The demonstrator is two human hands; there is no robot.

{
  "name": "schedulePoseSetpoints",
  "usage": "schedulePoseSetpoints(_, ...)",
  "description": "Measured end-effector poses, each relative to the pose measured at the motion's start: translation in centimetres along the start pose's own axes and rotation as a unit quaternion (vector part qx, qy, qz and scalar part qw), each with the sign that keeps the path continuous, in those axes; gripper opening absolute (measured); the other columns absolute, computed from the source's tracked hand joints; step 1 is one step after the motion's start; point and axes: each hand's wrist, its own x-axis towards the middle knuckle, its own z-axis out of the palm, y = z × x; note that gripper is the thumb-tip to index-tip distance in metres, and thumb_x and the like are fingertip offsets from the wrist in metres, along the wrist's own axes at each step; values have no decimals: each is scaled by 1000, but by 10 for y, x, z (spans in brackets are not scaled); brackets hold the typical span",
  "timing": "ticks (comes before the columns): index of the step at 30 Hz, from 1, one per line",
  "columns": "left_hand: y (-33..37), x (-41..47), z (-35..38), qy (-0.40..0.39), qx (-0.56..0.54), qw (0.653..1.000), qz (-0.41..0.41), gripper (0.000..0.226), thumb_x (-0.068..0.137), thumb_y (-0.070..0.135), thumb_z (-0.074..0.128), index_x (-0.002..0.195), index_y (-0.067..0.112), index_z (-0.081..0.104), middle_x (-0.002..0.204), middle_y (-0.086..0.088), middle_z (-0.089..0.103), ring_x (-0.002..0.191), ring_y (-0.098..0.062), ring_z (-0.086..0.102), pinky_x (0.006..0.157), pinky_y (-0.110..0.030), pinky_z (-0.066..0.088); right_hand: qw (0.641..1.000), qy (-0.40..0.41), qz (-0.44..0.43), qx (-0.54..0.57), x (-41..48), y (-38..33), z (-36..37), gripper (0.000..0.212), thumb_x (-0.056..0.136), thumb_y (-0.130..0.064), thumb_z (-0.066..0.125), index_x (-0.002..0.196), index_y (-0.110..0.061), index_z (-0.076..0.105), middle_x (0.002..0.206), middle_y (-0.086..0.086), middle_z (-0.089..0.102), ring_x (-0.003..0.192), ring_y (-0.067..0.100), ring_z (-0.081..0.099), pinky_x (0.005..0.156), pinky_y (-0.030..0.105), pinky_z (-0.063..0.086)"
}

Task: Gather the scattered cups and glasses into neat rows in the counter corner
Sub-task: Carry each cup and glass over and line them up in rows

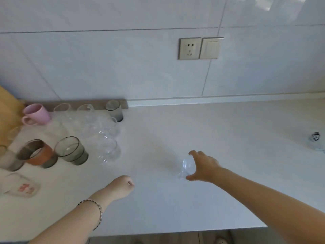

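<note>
My right hand (pixel 204 167) grips a small clear glass (pixel 188 167) over the middle of the white counter (pixel 193 131). My left hand (pixel 123 186) is a closed fist holding nothing, resting low near the counter. At the left corner stand a pink mug (pixel 37 114), several clear glasses (pixel 91 120), a smoky grey glass (pixel 115 110) by the wall, another grey glass (pixel 71 151), a glass with an orange band (pixel 38 154), and a clear glass (pixel 108 151) nearest my hands.
A printed cup (pixel 22 186) lies at the left front. A yellow cloth-like thing (pixel 8 113) sits at the far left. A small dark object (pixel 315 137) is at the right edge. A socket and switch (pixel 200 48) are on the tiled wall. The counter's front edge (pixel 175 233) runs below.
</note>
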Motion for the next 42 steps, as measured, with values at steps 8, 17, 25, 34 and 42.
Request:
schedulePoseSetpoints(8,-162,-35,-61,-4,-65,995,-69,11,94,23,42,92,17,52,92,3,52,92,-16,51,80,-24,39,996,-40,-79,-10,32,-200,41,93,68,-53,72,142,-23,24,132,3,45,114,26,56,90,33,46)
schedulePoseSetpoints(17,-246,-64,-67,41,-147,978,-141,10,91,20,45,88,14,53,94,-4,55,86,-18,51,78,-26,39,984,-74,-160,-35,63,-370,101,87,74,-50,70,139,-14,26,129,10,45,114,30,55,88,34,47)
schedulePoseSetpoints(25,-266,-67,-68,43,-167,974,-147,12,91,17,44,89,13,54,104,-7,59,96,-19,54,81,-25,40,990,-60,-127,-23,77,-410,127,86,75,-59,66,137,-11,29,135,14,42,119,30,51,94,35,45)
schedulePoseSetpoints(34,-231,-37,-56,-15,-69,994,-82,13,91,18,39,84,18,50,88,4,52,84,-14,49,70,-20,37,987,-101,-118,37,65,-312,112,62,92,-53,44,142,-18,33,136,5,48,123,24,51,98,37,43)
schedulePoseSetpoints(42,-111,16,-51,-53,29,997,57,36,83,10,38,56,29,25,79,-1,33,72,-15,30,51,-22,15,993,-77,83,23,36,-127,58,32,95,-33,47,123,-21,56,127,0,60,118,18,56,98,28,44)
